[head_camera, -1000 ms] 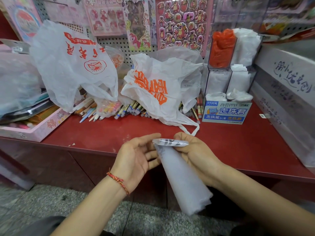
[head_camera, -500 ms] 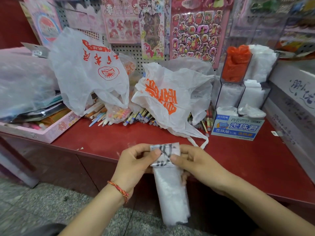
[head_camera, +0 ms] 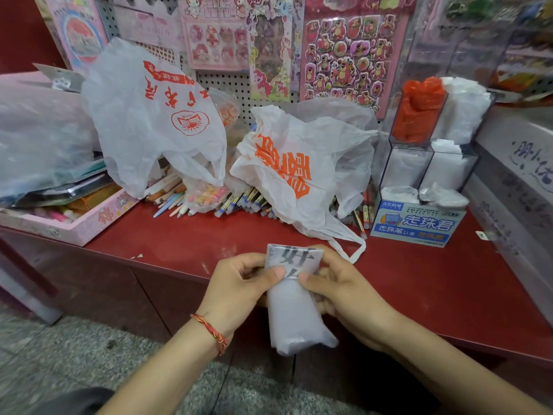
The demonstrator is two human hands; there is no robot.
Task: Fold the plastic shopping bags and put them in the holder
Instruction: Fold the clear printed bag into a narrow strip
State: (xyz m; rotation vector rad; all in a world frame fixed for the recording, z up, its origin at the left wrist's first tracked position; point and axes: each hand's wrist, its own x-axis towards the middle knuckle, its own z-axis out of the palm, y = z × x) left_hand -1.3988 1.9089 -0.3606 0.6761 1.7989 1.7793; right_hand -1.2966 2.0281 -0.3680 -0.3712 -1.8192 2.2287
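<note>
Head: left hand [head_camera: 239,292], right hand [head_camera: 344,292] pinch 好-marked bag [head_camera: 294,322]; box [head_camera: 416,226]: 走珠君.

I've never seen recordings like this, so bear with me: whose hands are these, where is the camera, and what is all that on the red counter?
No machine here: these are a person's two bare hands. The camera sits on the person's head, looking forward and down. The left hand and right hand both pinch a folded white bag, held in front of the red counter. On the counter lie a loose bag with a round emblem, a loose bag with big orange characters, pens, a blue box and a clear holder stuffed with bags.
</note>
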